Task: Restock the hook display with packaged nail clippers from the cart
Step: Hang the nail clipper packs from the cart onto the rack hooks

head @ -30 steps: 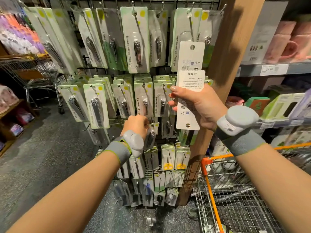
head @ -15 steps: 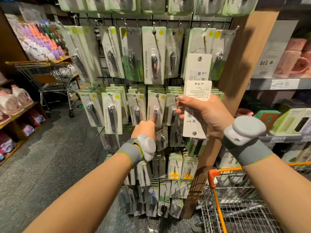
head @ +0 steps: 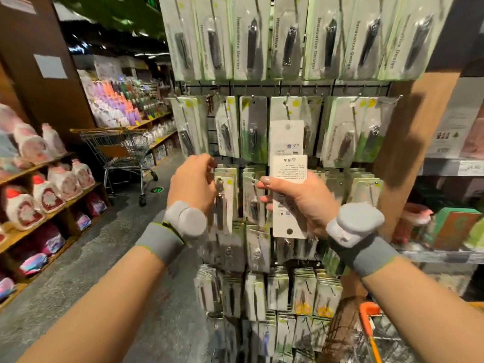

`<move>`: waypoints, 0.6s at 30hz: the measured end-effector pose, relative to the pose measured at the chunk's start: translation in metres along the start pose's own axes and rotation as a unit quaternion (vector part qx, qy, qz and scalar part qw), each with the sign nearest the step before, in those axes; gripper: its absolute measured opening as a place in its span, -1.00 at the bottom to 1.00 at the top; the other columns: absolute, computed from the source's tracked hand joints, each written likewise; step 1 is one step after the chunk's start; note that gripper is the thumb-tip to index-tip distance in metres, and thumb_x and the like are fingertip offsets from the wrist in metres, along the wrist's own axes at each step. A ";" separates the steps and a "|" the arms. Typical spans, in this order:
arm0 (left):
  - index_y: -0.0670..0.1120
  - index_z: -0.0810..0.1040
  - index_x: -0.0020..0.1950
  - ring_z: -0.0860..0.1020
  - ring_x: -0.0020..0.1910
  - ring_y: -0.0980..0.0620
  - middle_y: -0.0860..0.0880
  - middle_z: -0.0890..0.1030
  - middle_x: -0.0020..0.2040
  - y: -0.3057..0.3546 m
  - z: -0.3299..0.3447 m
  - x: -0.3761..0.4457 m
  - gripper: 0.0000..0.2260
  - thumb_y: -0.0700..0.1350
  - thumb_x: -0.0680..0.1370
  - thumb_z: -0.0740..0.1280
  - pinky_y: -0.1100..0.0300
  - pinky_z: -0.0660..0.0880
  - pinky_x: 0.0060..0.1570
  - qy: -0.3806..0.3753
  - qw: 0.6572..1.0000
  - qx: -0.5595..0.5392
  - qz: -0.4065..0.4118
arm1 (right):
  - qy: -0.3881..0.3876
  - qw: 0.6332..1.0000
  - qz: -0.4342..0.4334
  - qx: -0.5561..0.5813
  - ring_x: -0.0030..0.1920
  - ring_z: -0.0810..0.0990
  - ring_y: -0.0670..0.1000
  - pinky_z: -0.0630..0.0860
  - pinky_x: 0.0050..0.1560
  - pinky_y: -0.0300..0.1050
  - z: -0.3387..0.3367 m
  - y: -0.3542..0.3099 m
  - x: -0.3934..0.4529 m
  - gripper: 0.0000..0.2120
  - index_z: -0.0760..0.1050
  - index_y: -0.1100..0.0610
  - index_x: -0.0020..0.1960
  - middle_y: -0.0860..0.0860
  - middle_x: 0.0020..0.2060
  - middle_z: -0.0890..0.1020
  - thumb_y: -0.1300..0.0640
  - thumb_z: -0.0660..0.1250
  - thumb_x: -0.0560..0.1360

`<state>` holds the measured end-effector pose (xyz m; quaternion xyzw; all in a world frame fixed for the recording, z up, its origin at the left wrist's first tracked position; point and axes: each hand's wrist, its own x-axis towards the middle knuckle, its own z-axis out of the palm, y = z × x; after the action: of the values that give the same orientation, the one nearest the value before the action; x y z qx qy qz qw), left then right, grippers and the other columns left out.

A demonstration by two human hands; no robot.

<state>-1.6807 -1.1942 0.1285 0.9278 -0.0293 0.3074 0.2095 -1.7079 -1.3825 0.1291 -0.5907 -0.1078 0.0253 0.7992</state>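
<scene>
The right hand (head: 301, 203) holds a pack (head: 288, 195) back-side out, near the display (head: 288, 142). The left hand (head: 193, 184) pinches a hung pack's (head: 225, 203) top at a middle-row hook. Cart (head: 366, 310) low right.

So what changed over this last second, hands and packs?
The left hand rose from the lower hooks to a higher row, left of where it was, now holding a clipper pack there. The right hand kept gripping its white-backed packs, unhung.

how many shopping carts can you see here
2: a parked cart in the aisle on the left, and an orange-handled cart at bottom right, mostly cut off. Others may be hidden.
</scene>
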 end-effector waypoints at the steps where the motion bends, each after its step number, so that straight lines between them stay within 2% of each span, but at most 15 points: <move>1: -0.13 0.52 0.12 0.51 0.09 -0.18 -0.13 0.57 0.09 -0.004 -0.001 0.005 -0.79 -0.26 0.49 0.28 0.00 0.44 0.08 -0.027 0.999 0.020 -0.005 | 0.004 1.000 0.001 -0.004 -0.30 0.60 0.12 0.59 -0.35 -0.16 0.004 0.001 0.002 -0.86 0.51 0.29 -0.01 0.23 -0.15 0.64 0.37 0.37 0.44; 4: -0.10 0.51 0.13 0.52 0.09 -0.21 -0.15 0.58 0.10 -0.009 0.003 0.015 -0.79 -0.23 0.51 0.28 -0.04 0.49 0.07 -0.118 0.990 0.075 -0.017 | 0.013 1.000 0.008 0.000 -0.30 0.61 0.10 0.60 -0.31 -0.15 0.009 0.003 0.006 -0.79 0.50 0.29 0.06 0.21 -0.14 0.65 0.36 0.38 0.43; 6: -0.10 0.50 0.08 0.53 0.04 -0.23 -0.17 0.59 0.06 -0.011 0.005 0.022 -0.84 -0.21 0.51 0.28 -0.05 0.52 0.01 -0.144 0.986 0.089 -0.014 | 0.014 1.000 0.009 -0.002 -0.32 0.61 0.08 0.60 -0.32 -0.16 0.011 0.003 0.009 -0.79 0.50 0.30 0.06 0.19 -0.17 0.66 0.36 0.38 0.43; 9: -0.07 0.53 0.03 0.54 0.03 -0.23 -0.15 0.61 0.04 -0.012 0.007 0.030 -0.83 -0.24 0.48 0.29 0.00 0.51 -0.03 -0.142 0.986 0.084 -0.012 | 0.014 1.000 0.007 -0.001 -0.36 0.60 0.06 0.59 -0.35 -0.17 0.011 0.002 0.008 -0.81 0.50 0.30 0.03 0.18 -0.21 0.65 0.36 0.38 0.43; 12: -0.02 0.58 -0.02 0.56 0.02 -0.22 -0.13 0.63 0.02 -0.016 0.006 0.033 -0.84 -0.24 0.48 0.30 0.06 0.48 -0.08 -0.127 0.989 0.069 -0.016 | 0.020 1.000 0.001 -0.010 -0.39 0.61 0.04 0.59 -0.35 -0.16 0.010 0.002 0.008 -0.75 0.49 0.35 0.08 0.20 -0.20 0.64 0.36 0.39 0.42; 18: -0.01 0.56 -0.07 0.57 -0.02 -0.20 -0.12 0.63 -0.03 -0.017 0.007 0.028 -0.92 -0.18 0.49 0.36 0.04 0.51 -0.07 -0.096 0.994 0.048 -0.016 | 0.025 1.000 -0.006 -0.002 -0.40 0.59 0.05 0.58 -0.36 -0.16 0.009 0.000 0.010 -0.74 0.46 0.38 0.11 0.20 -0.23 0.61 0.37 0.37 0.43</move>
<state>-1.6512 -1.1799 0.1332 0.9624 -0.0199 0.2148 0.1652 -1.7002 -1.3730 0.1331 -0.5922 -0.0912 0.0056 0.8006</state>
